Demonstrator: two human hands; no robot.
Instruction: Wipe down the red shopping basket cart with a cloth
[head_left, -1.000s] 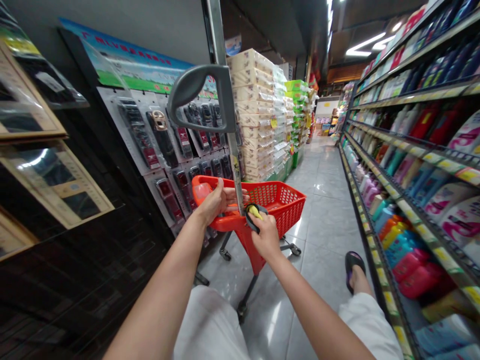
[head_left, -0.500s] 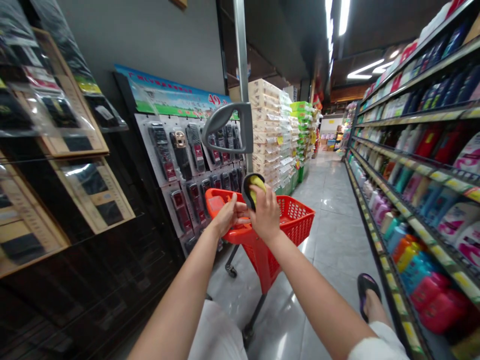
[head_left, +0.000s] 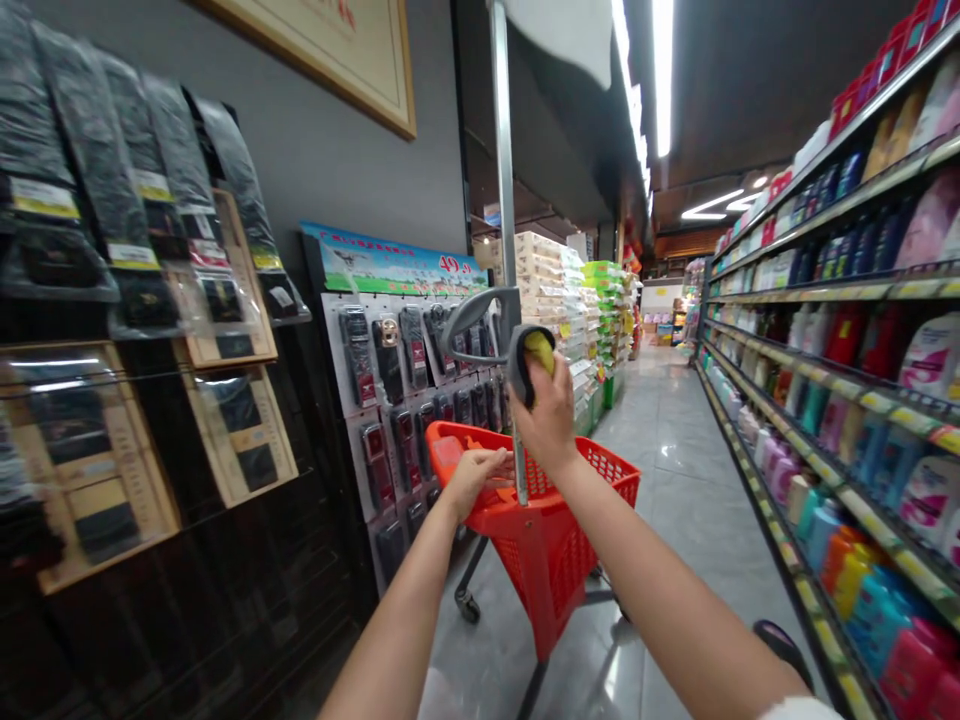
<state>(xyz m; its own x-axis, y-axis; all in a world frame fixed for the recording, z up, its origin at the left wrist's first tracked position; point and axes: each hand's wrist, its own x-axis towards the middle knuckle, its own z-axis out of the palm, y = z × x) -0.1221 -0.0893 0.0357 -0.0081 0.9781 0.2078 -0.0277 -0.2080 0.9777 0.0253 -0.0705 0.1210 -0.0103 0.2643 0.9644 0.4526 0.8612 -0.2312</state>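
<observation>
My right hand (head_left: 551, 415) grips a dark grey and yellow cleaning pad (head_left: 523, 368), folded against the metal pole (head_left: 504, 150) just below its grey loop handle (head_left: 480, 325). The pole rises from the back of a red plastic shopping cart (head_left: 532, 580). Low on the pole, by the cart's rim, is my left hand (head_left: 476, 480). Its fingers stretch out toward the pole, and I cannot tell whether they touch it. It holds nothing that I can see.
Packaged belts (head_left: 161, 190) and boxed sets (head_left: 105, 480) hang at the left. Behind the cart stands a belt display (head_left: 409, 370). Shelves of bottles (head_left: 840, 390) line the right side. Stacked cartons (head_left: 536, 275) stand along the tiled aisle floor (head_left: 664, 470).
My right hand has slid up the pole with the pad, closer to the loop handle. My left hand stays low by the cart's rim. The view has tilted upward.
</observation>
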